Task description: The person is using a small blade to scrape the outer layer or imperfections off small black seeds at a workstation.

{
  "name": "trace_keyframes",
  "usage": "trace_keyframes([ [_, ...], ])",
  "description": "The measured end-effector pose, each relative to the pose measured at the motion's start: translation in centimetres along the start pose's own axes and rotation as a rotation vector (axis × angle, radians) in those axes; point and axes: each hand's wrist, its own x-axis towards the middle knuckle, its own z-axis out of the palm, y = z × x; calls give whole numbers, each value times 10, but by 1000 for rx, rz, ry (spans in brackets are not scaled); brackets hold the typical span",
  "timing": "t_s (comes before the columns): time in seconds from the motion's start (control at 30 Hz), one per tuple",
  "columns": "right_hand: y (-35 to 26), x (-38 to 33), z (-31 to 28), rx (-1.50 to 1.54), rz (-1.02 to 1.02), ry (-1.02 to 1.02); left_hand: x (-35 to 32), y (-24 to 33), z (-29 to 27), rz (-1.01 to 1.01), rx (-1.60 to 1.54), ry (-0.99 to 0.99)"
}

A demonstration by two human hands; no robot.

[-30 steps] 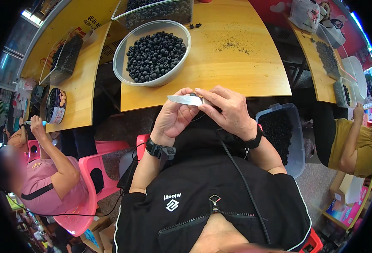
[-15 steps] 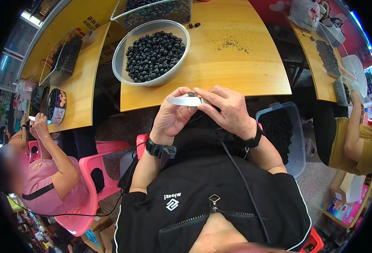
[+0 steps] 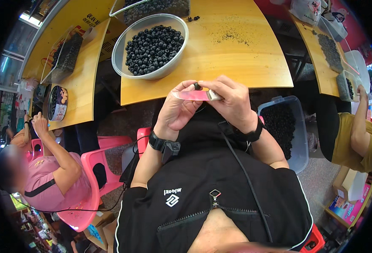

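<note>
Just beyond my chest, both hands meet at the near edge of the wooden table (image 3: 219, 63). Between the fingertips of my left hand (image 3: 175, 109) is a small round black piece (image 3: 197, 86). My right hand (image 3: 234, 103) grips a small knife (image 3: 192, 96) by its pale handle; the blade points left across my left fingers, right beside the piece, and reflects pink. Whether the edge touches the piece I cannot tell. Past my left hand stands a clear round bowl (image 3: 185, 42) full of similar black pieces (image 3: 154, 50), several showing a hole or dimple.
Black crumbs (image 3: 234, 38) lie scattered on the table, near a few loose pieces (image 3: 193, 18). A clear bin (image 3: 302, 139) of black pieces stands low at my right. Co-workers sit at side tables: one on a pink chair (image 3: 95, 181) at left, another (image 3: 354, 139) at right.
My right hand has drawn slightly nearer and turned the knife, so the blade now reflects pink and more handle shows. The black piece has shifted a little right and toward the table.
</note>
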Motion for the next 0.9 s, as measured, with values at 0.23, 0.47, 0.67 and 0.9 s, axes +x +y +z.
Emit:
trace_keyframes([
  [0.23, -5, 3, -3, -73, -108, 84, -2, 1, 12, -50, -9, -43],
  [0.47, -21, 18, -4, -78, -67, 61, -1, 8, 16, 50, 37, -44],
  [0.67, -30, 26, -7, -16, -10, -54, -11, 13, 20, 133, -1, -94],
  [0.9, -29, 19, -5, 46, 0, -63, -10, 16, 22, -6, 24, -94],
])
